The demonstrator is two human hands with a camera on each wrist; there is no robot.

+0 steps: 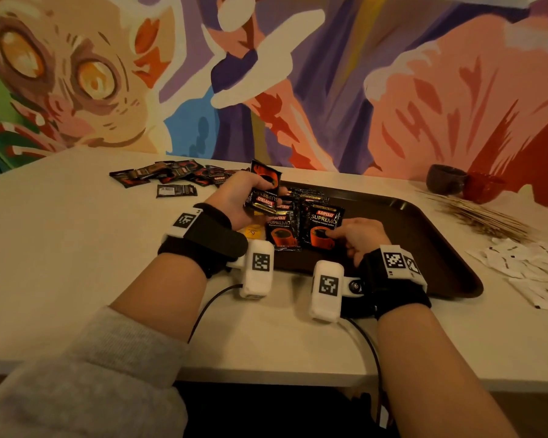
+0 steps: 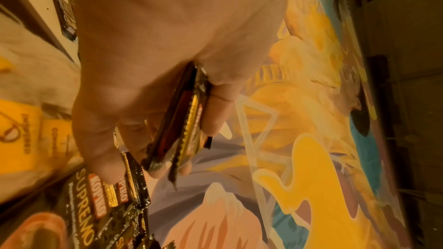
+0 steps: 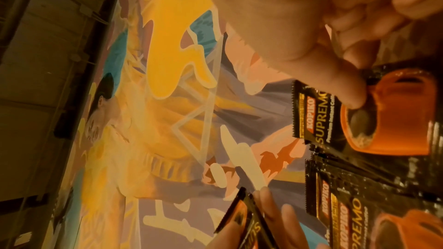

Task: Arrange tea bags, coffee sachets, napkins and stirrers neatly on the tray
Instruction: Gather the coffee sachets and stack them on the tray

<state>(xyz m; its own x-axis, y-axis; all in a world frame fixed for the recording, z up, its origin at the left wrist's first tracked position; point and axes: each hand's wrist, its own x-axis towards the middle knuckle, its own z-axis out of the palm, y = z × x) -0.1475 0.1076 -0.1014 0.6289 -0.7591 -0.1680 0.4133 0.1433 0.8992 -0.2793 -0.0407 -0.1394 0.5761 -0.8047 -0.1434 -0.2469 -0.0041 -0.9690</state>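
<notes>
My left hand (image 1: 231, 194) grips a small stack of black-and-red coffee sachets (image 1: 264, 192) upright over the left end of the dark brown tray (image 1: 424, 222). The left wrist view shows that stack (image 2: 189, 126) edge-on between thumb and fingers (image 2: 210, 113). Several coffee sachets (image 1: 282, 230) lie side by side, overlapping, on the tray. My right hand (image 1: 358, 237) pinches the rightmost sachet (image 1: 321, 224) at its lower corner, thumb (image 3: 347, 86) on its printed face (image 3: 393, 113). More sachets (image 1: 171, 175) lie scattered on the table at the back left.
A bundle of wooden stirrers (image 1: 481, 216) lies right of the tray. White paper packets (image 1: 525, 267) are spread near the right edge. A dark cup (image 1: 446, 181) and a red cup (image 1: 484, 188) stand by the painted wall. A yellow packet (image 1: 250, 230) peeks out beside the tray's sachets.
</notes>
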